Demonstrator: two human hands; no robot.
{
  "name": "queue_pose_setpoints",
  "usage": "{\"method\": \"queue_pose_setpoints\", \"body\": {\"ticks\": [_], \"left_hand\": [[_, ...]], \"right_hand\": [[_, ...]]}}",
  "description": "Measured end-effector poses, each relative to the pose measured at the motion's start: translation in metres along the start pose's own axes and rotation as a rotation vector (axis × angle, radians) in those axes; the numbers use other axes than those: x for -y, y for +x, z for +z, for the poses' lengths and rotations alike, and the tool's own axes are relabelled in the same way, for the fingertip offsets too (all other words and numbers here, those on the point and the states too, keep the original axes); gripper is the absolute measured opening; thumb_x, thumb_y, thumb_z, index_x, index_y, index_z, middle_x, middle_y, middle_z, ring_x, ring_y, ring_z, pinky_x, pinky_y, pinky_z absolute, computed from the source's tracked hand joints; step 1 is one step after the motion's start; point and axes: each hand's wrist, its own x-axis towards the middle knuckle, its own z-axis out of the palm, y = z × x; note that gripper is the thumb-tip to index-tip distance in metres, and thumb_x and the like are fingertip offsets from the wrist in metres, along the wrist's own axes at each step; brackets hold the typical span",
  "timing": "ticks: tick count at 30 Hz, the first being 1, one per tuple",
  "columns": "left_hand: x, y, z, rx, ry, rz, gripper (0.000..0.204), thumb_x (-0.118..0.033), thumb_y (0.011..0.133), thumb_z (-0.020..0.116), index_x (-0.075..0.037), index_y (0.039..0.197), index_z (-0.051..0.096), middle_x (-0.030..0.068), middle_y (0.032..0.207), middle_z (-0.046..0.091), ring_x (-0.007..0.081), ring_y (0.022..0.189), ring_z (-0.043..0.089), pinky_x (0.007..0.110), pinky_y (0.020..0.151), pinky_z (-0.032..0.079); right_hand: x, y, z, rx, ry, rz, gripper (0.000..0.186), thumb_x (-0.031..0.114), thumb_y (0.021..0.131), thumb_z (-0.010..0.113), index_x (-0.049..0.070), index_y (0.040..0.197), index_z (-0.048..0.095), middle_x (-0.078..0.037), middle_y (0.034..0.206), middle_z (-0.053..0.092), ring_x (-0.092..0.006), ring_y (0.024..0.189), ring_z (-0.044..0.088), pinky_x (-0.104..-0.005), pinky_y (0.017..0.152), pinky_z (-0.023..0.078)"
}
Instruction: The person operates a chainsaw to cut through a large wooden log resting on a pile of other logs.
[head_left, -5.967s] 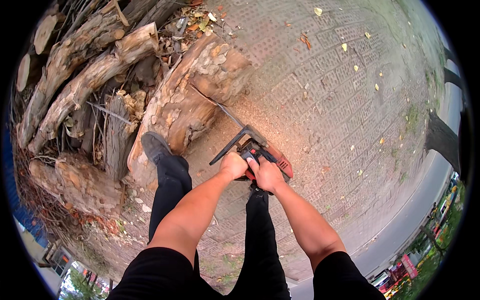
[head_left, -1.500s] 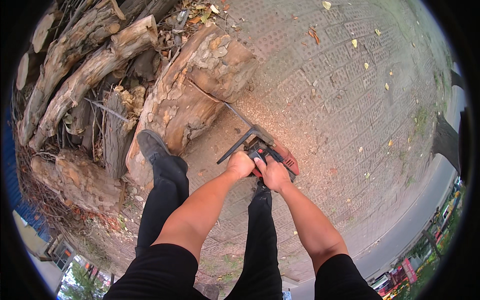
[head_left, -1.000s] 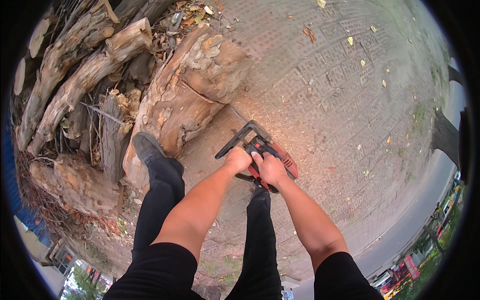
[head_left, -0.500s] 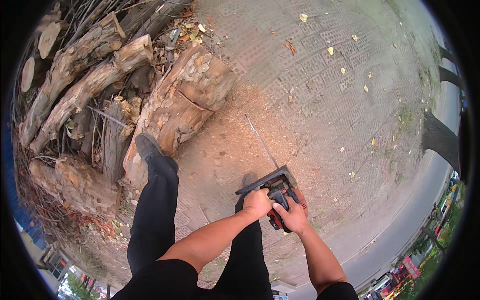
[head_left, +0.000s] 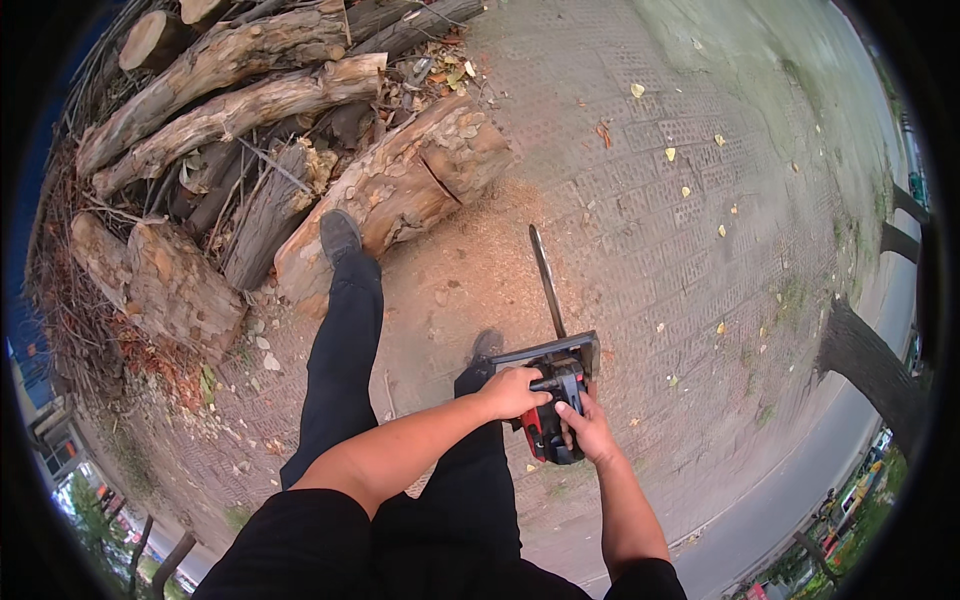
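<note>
Red saw [head_left: 552, 410] gripped by both hands, left hand [head_left: 512, 392] on front handle, right hand [head_left: 588, 432] behind; bar points up-frame, right of log [head_left: 395, 190], well apart from it.

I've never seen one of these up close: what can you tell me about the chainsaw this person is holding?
The chainsaw has a red and black body with a grey front handle bar across its top and a long, thin, dark guide bar pointing away from the person. It is held in the air above the sawdust-strewn paving, clear of the big log. The left hand grips the front handle; the right hand holds the rear of the body. Whether the chain is running cannot be told.
</note>
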Motion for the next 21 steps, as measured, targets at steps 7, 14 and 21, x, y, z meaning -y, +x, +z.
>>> {"method": "queue_pose_setpoints", "body": {"ticks": [7, 14, 21], "left_hand": [[0.010, -0.027, 0.026, -0.116, -0.033, -0.076, 0.048, -0.044, 0.085, 0.077, -0.002, 0.109, 0.072, 0.0177, 0.081, 0.076, 0.0310, 0.082, 0.076, 0.042, 0.077, 0.058], [0.041, -0.042, 0.038, -0.061, -0.018, -0.128, 0.050, -0.044, 0.081, 0.077, -0.001, 0.106, 0.075, 0.0252, 0.101, 0.075, 0.0407, 0.099, 0.073, 0.047, 0.089, 0.057], [0.079, -0.051, -0.028, 0.097, -0.146, -0.313, 0.048, -0.039, 0.078, 0.078, 0.001, 0.104, 0.077, 0.0238, 0.099, 0.076, 0.0354, 0.098, 0.075, 0.045, 0.088, 0.057]], "right_hand": [[0.003, -0.020, 0.010, 0.007, -0.145, 0.028, 0.039, 0.037, 0.096, 0.077, 0.006, 0.116, 0.062, 0.001, 0.070, 0.058, -0.0099, 0.053, 0.054, -0.0271, 0.049, 0.046], [-0.014, -0.025, 0.038, -0.023, -0.367, 0.068, 0.048, 0.042, 0.095, 0.077, 0.005, 0.124, 0.065, -0.001, 0.073, 0.062, -0.0105, 0.055, 0.059, -0.0264, 0.049, 0.048], [-0.003, 0.000, 0.114, -0.030, -0.407, 0.182, 0.047, 0.051, 0.104, 0.061, 0.006, 0.118, 0.063, 0.000, 0.071, 0.061, -0.0116, 0.053, 0.059, -0.0273, 0.049, 0.049]]}}
